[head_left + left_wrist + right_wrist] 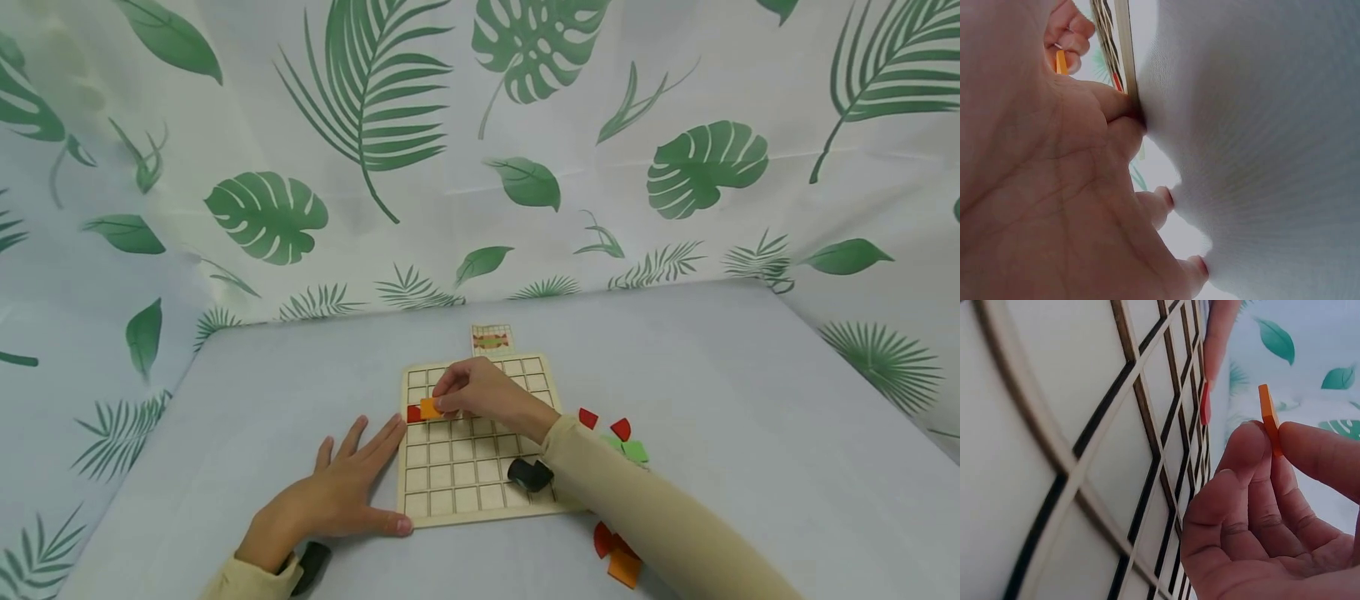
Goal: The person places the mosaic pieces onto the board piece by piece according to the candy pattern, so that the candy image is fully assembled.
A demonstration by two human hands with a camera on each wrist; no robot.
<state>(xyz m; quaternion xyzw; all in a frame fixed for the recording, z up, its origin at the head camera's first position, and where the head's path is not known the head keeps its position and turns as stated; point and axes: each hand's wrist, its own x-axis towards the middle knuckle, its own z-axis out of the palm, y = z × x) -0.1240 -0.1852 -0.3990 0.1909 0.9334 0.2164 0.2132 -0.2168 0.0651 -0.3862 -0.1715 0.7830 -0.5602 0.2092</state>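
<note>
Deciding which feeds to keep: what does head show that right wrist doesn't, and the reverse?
Head only: the pattern card beyond the wooden grid board, plus green tiles, red quarter-circle tiles and a loose orange square to the board's right.

Right wrist only: the thin edge of the held orange tile, with a visible gap between it and the board.

Both: the right hand pinching that tile, the board, a red tile by a left hand finger, and the leaf-print cloth.
</note>
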